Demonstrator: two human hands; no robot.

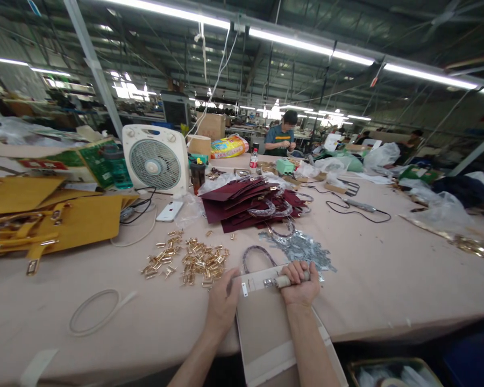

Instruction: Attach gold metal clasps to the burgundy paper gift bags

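Beige bag panel [266, 328] at 6 o'clock, overhanging counter [387, 290] edge; looks stiff, light, so hold by side edges. Left hand [222, 303] flat on it, grip open; right hand [302, 285] grip closed on tool handle [284, 280].

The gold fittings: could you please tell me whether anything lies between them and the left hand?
Nothing visible does; the left hand rests on the edge of the beige panel, with only table between it and the gold fittings.
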